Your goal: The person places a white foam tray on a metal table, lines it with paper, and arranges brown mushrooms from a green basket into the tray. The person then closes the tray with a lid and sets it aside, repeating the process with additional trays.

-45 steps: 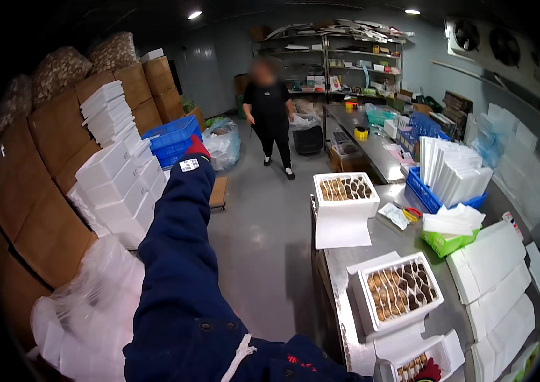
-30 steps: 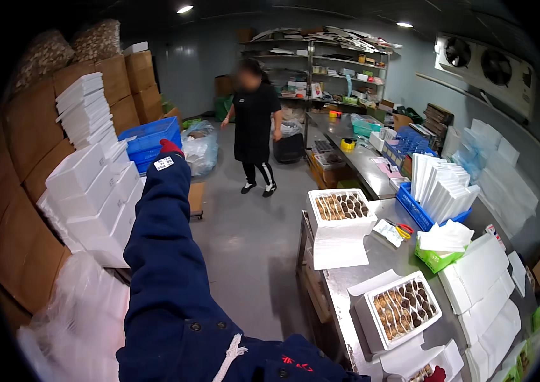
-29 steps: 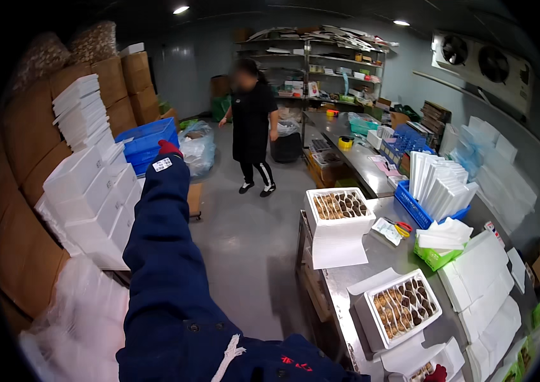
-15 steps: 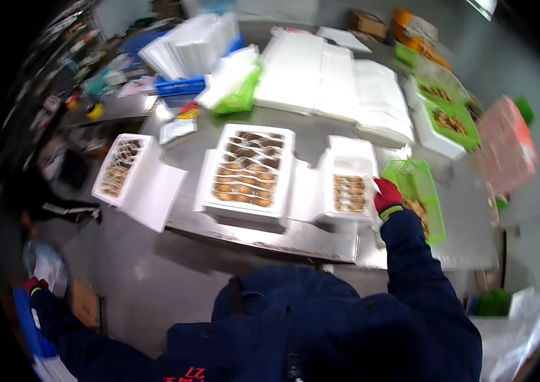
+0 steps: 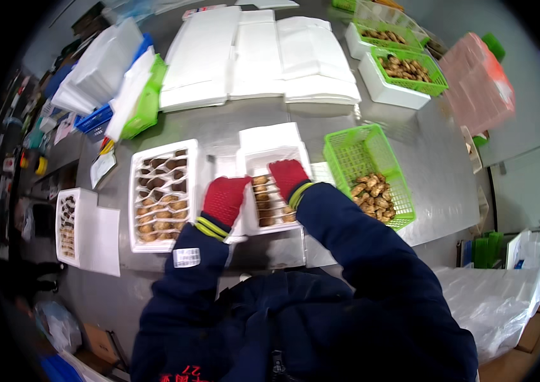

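Observation:
In front of me a small white foam box (image 5: 251,151) holds rows of brown lumps (image 5: 263,204) that look like mushrooms, parted by thin white strips. My left hand (image 5: 225,200), in a red knit glove, is closed at the box's left wall; its fingertips are hidden. Inside the right part of the same box is my right hand (image 5: 288,176), gloved alike, with curled fingers pointing down. What either hand grips cannot be made out. To the right, a green basket (image 5: 340,143) holds a heap of loose brown pieces (image 5: 374,197).
A larger white box (image 5: 134,210) with filled rows stands left, another narrow box (image 5: 61,219) farther left. White foam sheets (image 5: 200,57) lie stacked at the back of the metal table (image 5: 435,191). Filled green baskets (image 5: 432,89) rest on white foam boxes at the back right.
My left hand has come from the far lower left up to the small box. My right hand has moved from beside the green basket into the box. The view has shifted right.

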Tool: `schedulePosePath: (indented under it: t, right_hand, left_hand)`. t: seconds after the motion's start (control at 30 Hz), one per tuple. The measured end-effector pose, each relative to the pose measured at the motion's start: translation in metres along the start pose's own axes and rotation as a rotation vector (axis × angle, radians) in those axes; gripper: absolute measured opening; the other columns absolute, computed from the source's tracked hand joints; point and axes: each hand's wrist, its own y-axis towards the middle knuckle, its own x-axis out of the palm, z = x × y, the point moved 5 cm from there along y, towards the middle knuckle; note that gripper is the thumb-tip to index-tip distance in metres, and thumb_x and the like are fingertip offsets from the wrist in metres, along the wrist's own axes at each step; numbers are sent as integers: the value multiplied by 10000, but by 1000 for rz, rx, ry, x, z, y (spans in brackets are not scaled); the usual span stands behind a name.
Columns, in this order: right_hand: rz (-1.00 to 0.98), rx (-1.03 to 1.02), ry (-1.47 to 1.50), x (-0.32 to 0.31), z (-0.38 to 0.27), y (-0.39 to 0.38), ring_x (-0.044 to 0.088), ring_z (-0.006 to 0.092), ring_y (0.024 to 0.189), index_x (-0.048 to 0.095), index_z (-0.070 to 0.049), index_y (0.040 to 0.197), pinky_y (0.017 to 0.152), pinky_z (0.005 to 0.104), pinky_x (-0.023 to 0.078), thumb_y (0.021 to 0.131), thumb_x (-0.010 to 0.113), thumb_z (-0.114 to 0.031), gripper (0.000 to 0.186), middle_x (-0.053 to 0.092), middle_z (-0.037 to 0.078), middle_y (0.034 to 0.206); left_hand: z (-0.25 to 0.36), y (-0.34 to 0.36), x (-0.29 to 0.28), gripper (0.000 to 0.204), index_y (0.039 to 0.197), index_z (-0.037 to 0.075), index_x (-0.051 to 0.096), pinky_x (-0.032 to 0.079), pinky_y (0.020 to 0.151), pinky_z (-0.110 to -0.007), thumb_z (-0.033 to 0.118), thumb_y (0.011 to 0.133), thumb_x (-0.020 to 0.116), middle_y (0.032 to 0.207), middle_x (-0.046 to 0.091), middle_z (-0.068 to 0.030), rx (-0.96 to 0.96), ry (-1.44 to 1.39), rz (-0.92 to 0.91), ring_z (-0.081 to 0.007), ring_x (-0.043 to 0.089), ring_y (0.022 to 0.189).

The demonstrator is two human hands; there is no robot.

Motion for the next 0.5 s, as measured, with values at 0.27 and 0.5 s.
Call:
schedulePosePath:
  t: [0.27, 0.5]
  right_hand:
    - [20, 89, -143, 31, 10, 4, 537, 350, 1073, 589, -60, 1109, 964, 490, 359, 852, 474, -228, 328, 586, 183, 1119]
    - [476, 188, 264, -55, 146, -84, 584, 316, 1012, 604, -66, 1090, 874, 417, 462, 794, 522, -82, 308, 622, 147, 1078]
  left_hand:
    - [26, 54, 102, 364, 1217, 107, 514, 200, 1036, -598, 172, 867, 440, 1226, 541, -61, -158, 357, -60, -236, 461, 1209]
    - [20, 50, 100, 500, 1288, 81, 450, 206, 1045, -581, 104, 792, 506, 1303, 509, -88, -184, 427, -135, -241, 449, 1249]
